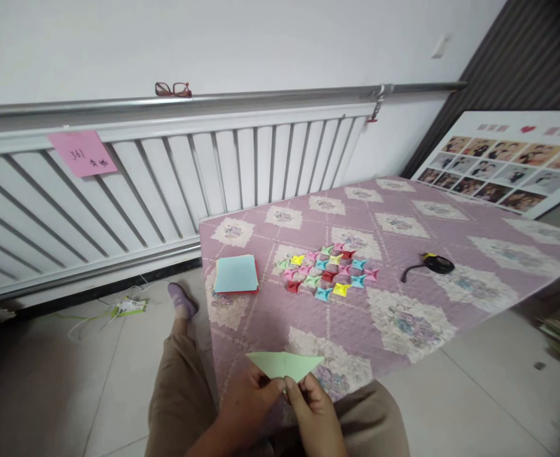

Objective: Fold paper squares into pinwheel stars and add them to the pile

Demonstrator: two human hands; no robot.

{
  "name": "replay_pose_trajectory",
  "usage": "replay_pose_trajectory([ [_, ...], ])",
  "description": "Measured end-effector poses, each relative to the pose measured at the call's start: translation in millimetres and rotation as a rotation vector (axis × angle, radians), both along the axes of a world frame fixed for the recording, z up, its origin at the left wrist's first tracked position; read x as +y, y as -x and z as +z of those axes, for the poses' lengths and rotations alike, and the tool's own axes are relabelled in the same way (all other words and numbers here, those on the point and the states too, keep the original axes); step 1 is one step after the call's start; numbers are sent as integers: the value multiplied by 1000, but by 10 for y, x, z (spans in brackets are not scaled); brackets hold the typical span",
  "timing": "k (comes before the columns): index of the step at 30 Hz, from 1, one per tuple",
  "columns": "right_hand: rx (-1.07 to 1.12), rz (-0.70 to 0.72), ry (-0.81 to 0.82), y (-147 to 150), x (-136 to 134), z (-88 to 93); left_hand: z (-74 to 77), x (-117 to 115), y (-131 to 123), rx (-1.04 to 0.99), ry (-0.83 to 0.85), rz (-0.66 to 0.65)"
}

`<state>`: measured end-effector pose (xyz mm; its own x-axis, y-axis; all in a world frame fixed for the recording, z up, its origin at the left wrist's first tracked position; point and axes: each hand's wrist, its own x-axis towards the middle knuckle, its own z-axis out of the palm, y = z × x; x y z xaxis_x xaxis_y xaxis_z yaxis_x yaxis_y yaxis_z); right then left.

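A light green sheet of paper (286, 364), folded into a triangle, is held over the table's near edge with its long side facing away from me. My left hand (249, 397) pinches it from the left, thumb near the bottom point. From the right, my right hand (314, 406) grips it the same way, and the two thumbs nearly meet. Beyond them, several small folded paper pieces (328, 276) in pink, red, yellow, blue and green lie in loose rows. A stack of square coloured paper (236, 274), light blue on top, sits to their left.
A black object with a strap (438, 263) lies at the right of the flowered tablecloth (280, 311). A photo board (499, 162) stands at the back right. Behind the table is a white radiator (166, 190); glasses (173, 89) rest on its pipe. A power strip (131, 306) lies on the floor.
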<state>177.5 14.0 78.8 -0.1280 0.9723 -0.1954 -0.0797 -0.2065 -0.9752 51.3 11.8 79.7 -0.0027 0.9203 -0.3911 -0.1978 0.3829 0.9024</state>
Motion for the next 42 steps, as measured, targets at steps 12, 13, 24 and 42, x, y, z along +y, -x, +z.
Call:
replay_pose_trajectory([
  [12, -84, 11, 59, -375, 198, 39, 20, 12, 120, -81, 42, -21],
  [13, -56, -1, 86, -386, 209, 98, 26, 14, 119, -45, 21, -33],
  [24, -144, 52, -19, -184, 62, 328, 119, 12, 103, 181, -142, -23],
  [42, -289, 48, -212, -126, 21, 253, 164, 4, 108, -266, 99, 0],
])
